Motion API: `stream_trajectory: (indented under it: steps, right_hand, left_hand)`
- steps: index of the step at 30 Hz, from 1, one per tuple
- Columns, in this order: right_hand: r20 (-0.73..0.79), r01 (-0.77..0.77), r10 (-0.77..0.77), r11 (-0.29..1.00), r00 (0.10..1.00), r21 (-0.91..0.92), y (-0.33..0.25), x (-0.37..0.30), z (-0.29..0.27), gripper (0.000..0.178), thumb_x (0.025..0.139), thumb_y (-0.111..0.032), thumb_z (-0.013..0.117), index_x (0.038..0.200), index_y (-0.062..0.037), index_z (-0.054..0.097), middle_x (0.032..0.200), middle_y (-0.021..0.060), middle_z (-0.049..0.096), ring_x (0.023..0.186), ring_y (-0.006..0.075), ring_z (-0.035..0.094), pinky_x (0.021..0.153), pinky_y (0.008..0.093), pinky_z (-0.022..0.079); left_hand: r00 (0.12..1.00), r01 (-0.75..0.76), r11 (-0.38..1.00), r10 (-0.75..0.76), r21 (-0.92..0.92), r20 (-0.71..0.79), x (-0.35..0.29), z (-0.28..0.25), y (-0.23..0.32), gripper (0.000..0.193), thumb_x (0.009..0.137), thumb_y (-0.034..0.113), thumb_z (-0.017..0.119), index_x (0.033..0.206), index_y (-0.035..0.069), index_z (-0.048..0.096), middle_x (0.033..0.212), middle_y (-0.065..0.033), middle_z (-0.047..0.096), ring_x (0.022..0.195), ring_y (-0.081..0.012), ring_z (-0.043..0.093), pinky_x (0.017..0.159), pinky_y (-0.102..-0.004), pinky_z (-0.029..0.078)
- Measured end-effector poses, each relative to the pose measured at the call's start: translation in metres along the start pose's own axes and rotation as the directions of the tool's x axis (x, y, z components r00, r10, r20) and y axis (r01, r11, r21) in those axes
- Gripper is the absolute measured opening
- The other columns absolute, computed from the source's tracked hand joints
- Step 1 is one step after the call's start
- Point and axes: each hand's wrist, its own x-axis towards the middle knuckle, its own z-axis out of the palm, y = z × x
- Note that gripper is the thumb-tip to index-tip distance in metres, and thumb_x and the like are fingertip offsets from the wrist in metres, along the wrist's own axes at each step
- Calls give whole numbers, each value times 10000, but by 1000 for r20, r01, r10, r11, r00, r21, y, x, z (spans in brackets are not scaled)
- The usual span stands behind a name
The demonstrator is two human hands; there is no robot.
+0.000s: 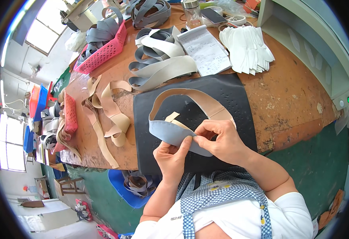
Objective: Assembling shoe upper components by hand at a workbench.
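A wide fabric strip [168, 130], light blue-grey on one face and tan on the other, curves into a loop above a black mat [238, 99]. My left hand [171, 159] pinches its near edge between thumb and fingers. Right beside it, my right hand [221, 140] pinches the same edge, the two sets of fingertips almost touching. A tan stretch of the strip arches away from me and comes back down behind my right hand. A small pale yellow tab [172, 116] sticks up inside the loop. What lies under my fingertips is hidden.
Tan strips [118, 119] lie left of the mat. Beyond it are grey strip coils [162, 67], a notepad [206, 51], white cut pieces [248, 49] and a glass jar [191, 14]. A pink basket [102, 49] stands far left; a blue basin [120, 191] sits below the table edge.
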Motion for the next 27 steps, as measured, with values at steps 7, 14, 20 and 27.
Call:
stream_trajectory:
  steps: [7,14,20,27]
  right_hand:
    - [-4,10,-9,998,1000,59,1,-2,-1,64,859,-34,708,894,18,719,782,38,695,713,83,642,658,238,514]
    - [4,-2,2,998,1000,69,-2,-3,1,64,873,-38,696,886,21,715,793,45,701,709,81,647,641,241,518]
    - [54,-73,73,997,996,9,-16,4,-3,112,903,-81,707,874,27,703,749,46,696,667,71,633,602,234,511]
    - [86,86,-72,983,994,-163,-11,7,-5,131,916,-94,708,869,28,702,694,57,675,645,72,629,594,240,515]
  left_hand:
    - [986,168,973,-166,-157,24,13,-15,4,175,881,72,771,1024,-10,710,923,-51,721,818,-105,658,731,-268,534]
    - [986,167,968,-167,-187,14,14,-14,5,192,851,39,792,1016,-22,716,936,-67,731,828,-110,668,777,-263,539]
    - [991,134,979,-130,-152,33,8,-14,0,182,854,8,778,1023,-23,716,956,-73,732,865,-125,678,815,-264,537]
    - [980,197,949,-180,-246,91,13,-20,-2,198,875,9,753,1062,-21,698,1004,-82,725,904,-139,678,847,-290,539]
